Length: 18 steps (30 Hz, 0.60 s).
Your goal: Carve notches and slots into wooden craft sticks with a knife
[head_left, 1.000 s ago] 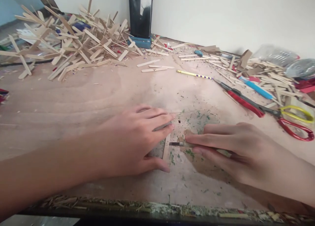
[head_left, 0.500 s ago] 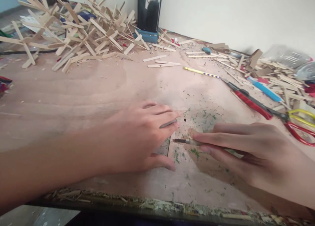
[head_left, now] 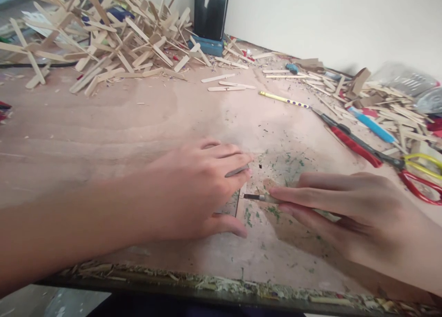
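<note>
My left hand (head_left: 207, 183) lies palm down on the table, its index fingertip and thumb holding down the two ends of a narrow wooden craft stick (head_left: 239, 209). The stick points away from me, and small pencil marks show near its middle. From the right, my right hand (head_left: 345, 220) pinches a slim craft knife (head_left: 262, 198) by its handle, most of which the fingers cover. The knife's dark flat blade lies low over the stick, its tip at the marks. Whether the edge bites into the wood I cannot tell.
Green shavings (head_left: 274, 211) are scattered around the knife. A heap of craft sticks (head_left: 138, 45) rises at back left, beside a dark upright object (head_left: 210, 13). On the right lie a yellow pencil (head_left: 285, 99), red-handled pliers (head_left: 355, 144), a blue-handled tool (head_left: 373, 124) and scissors (head_left: 419, 183).
The view has shifted slightly, so the background sits a little higher. Both hands, the stick and the craft knife keep almost the same places, with the blade still at the marks.
</note>
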### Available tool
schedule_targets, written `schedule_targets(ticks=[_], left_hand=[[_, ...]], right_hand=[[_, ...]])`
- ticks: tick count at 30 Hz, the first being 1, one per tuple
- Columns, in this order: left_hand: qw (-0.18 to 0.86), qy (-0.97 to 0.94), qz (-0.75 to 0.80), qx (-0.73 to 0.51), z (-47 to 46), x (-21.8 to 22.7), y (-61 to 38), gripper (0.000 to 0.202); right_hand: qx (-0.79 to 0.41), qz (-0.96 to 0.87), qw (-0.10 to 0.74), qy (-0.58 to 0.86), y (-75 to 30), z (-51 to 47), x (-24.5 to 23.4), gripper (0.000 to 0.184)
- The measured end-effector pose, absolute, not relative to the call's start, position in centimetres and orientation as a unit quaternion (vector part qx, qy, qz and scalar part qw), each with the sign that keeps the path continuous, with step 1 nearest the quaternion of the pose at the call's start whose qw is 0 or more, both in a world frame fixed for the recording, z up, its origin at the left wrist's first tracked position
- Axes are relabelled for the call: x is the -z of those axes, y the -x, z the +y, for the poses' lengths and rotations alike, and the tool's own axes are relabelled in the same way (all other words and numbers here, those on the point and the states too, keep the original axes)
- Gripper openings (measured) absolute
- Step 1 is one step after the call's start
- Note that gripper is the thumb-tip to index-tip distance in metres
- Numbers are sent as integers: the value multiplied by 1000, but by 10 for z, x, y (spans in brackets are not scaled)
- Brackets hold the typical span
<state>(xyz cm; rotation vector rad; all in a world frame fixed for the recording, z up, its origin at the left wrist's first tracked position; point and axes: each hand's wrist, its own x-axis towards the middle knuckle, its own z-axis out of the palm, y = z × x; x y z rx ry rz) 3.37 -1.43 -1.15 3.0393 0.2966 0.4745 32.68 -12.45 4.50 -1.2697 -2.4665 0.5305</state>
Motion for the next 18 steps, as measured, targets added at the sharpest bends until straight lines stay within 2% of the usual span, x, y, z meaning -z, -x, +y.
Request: schedule_targets(ticks=[6,9,14,18], left_hand=[[33,-984,118,-133,-16,10,-35,85],[46,-984,144,-96,-19,8,-36,88],[65,-980,185,-29,-20,9,-44,91],[88,-977,195,21,-19,5,-49,90]], right_hand=[[-177,-880,131,421,-322,-123,-55,34],[-133,-903,104,396,-318,-124,-60,30],[-42,-929,38,365,-308,-124,-69,38],[-22,-932,-26,362,-303,-122,-74,28]])
